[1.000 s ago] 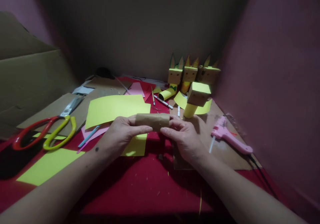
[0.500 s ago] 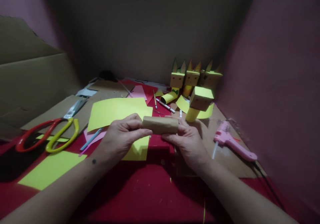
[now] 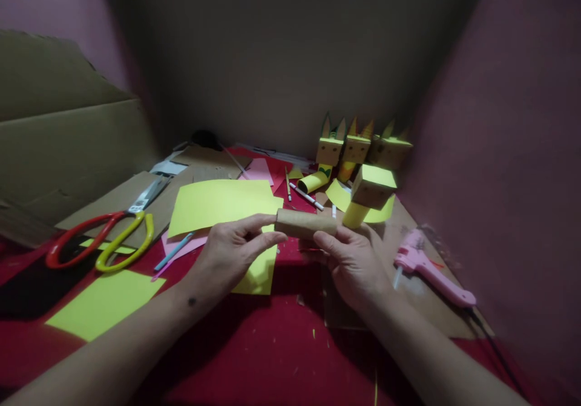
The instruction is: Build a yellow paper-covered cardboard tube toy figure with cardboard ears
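Note:
A brown cardboard tube [image 3: 304, 222] is held level over the red table, a little above its surface. My right hand [image 3: 356, 261] grips its right end, thumb in front and fingers behind. At the tube's other end, my left hand [image 3: 240, 245] has its index fingertip against the rim and its thumb just under the edge; the remaining fingers are curled out of sight. Behind my left hand lies a yellow paper sheet [image 3: 222, 203]. Close beyond my right hand stands a box-headed cardboard figure [image 3: 374, 187] on a yellow tube.
Red-and-yellow-handled scissors [image 3: 124, 236] rest at left, near a smaller yellow sheet [image 3: 104, 303]. A pink glue gun [image 3: 431, 270] with a cord lies on cardboard at right. Several eared box-headed figures [image 3: 330, 150] stand at the back. A large cardboard box [image 3: 68, 146] stands far left.
The view has shifted, so the scene sits slightly further right. My right thumb has moved up onto the tube's front, and my left grip has loosened towards the tube's end.

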